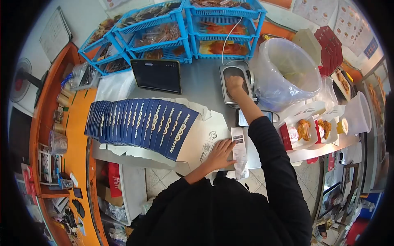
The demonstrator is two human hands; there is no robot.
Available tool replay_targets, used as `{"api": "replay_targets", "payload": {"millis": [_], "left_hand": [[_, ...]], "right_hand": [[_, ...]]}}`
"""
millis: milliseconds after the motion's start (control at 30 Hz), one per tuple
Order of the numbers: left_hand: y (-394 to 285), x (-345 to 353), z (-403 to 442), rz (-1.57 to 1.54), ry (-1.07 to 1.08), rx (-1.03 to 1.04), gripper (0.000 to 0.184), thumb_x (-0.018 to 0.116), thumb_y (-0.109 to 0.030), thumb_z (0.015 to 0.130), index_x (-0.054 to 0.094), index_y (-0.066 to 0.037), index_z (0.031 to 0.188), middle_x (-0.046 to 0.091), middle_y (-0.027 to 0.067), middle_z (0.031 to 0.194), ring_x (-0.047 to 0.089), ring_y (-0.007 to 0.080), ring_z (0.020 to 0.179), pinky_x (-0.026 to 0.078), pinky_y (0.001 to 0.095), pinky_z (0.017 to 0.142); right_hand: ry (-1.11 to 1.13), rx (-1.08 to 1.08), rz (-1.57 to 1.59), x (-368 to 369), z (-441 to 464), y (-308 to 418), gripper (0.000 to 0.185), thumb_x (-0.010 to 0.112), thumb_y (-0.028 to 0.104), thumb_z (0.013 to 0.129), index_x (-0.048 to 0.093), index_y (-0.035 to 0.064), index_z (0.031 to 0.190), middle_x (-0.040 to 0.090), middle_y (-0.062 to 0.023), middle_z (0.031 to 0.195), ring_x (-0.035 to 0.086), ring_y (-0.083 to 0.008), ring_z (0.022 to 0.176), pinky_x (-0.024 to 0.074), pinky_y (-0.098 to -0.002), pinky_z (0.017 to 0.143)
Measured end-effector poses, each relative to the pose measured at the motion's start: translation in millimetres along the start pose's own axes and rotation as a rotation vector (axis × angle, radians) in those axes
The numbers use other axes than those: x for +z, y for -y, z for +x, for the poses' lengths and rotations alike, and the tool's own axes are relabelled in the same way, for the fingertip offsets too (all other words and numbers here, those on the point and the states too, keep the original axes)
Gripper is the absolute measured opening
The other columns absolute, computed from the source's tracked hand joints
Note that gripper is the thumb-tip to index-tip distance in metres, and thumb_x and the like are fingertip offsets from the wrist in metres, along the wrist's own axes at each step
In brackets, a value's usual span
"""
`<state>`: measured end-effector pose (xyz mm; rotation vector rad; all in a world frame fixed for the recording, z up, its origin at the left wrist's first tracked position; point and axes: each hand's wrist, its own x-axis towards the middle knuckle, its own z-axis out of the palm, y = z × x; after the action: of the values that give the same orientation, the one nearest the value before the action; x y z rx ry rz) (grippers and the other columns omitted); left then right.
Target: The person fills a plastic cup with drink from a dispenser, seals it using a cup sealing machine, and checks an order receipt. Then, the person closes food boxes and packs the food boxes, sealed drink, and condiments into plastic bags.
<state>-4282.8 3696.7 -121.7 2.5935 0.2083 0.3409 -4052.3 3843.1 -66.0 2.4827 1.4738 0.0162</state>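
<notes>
My left hand (221, 155) lies flat with its fingers spread, on the pale cardboard at the end of a row of folded boxes. Its fingertips reach the left edge of a long printed receipt (239, 149). Farther up the counter, my right hand (234, 85) is down inside a rectangular metal container (228, 98). Its fingers are curled, and what they hold, if anything, is hidden. Below that container lies a phone (243, 118) with a lit screen, partly behind my right sleeve. Many overlapping blue boxes (141, 123) lie to the left.
A tablet (156, 76) stands at the back left, before blue stacked baskets (162, 43). A big clear plastic tub (287, 69) stands right of the metal container. Two open boxes with fried food (303, 130) and a white container (356, 114) are on the right.
</notes>
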Motion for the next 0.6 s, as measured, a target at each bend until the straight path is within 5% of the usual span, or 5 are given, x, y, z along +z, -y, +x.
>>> {"api": "replay_targets", "payload": {"millis": [67, 267, 367, 433, 600], "left_hand": [[-1.4, 3.0, 1.5, 0.104, -0.079, -0.043, 0.079, 0.057, -0.047, 0.064, 0.030, 0.000, 0.121, 0.035, 0.0168, 0.116, 0.029, 0.0286, 0.113, 0.020, 0.0431, 0.095], [-1.7, 4.3, 1.7, 0.130, -0.077, -0.069, 0.081, 0.055, -0.053, 0.064, 0.031, 0.001, 0.120, 0.035, 0.0160, 0.117, 0.027, 0.0272, 0.116, 0.017, 0.0448, 0.096], [-2.0, 5.3, 2.5, 0.137, -0.091, -0.075, 0.081, 0.055, -0.052, 0.064, 0.031, 0.000, 0.121, 0.035, 0.0148, 0.118, 0.027, 0.0264, 0.116, 0.017, 0.0453, 0.096], [-3.0, 5.5, 3.4, 0.135, -0.086, -0.097, 0.081, 0.056, -0.052, 0.064, 0.031, 0.000, 0.121, 0.035, 0.0145, 0.118, 0.027, 0.0261, 0.116, 0.017, 0.0450, 0.096], [-9.8, 19.4, 7.8, 0.171, -0.115, -0.242, 0.082, 0.053, -0.053, 0.064, 0.031, 0.002, 0.120, 0.036, 0.0119, 0.118, 0.029, 0.0222, 0.115, 0.010, 0.0498, 0.096]], "right_hand": [[0.013, 0.018, -0.038, 1.8, 4.9, 0.6, 0.016, 0.048, 0.017, 0.077, 0.063, 0.0197, 0.084, 0.062, -0.0002, 0.085, 0.060, -0.0169, 0.079, 0.0455, -0.0286, 0.049], [0.045, 0.188, 0.411, -9.8, -4.6, -14.4, 0.027, 0.054, 0.025, 0.072, 0.061, 0.0058, 0.088, 0.059, -0.0114, 0.094, 0.057, -0.0258, 0.088, 0.0475, -0.0305, 0.071], [-0.085, 0.302, 0.599, -11.6, -2.3, -17.2, 0.028, 0.054, 0.026, 0.071, 0.060, 0.0024, 0.085, 0.059, -0.0168, 0.089, 0.058, -0.0289, 0.083, 0.0474, -0.0340, 0.069], [-0.454, 0.265, 0.763, -26.1, -16.5, -24.5, 0.027, 0.051, 0.024, 0.073, 0.055, -0.0016, 0.078, 0.059, -0.0205, 0.076, 0.059, -0.0321, 0.072, 0.0472, -0.0365, 0.065], [-0.665, 0.047, 1.853, -32.1, -135.1, -40.2, 0.011, 0.048, 0.006, 0.080, 0.040, -0.0003, 0.076, 0.053, -0.0087, 0.064, 0.056, -0.0148, 0.057, 0.0460, -0.0248, 0.051]]}}
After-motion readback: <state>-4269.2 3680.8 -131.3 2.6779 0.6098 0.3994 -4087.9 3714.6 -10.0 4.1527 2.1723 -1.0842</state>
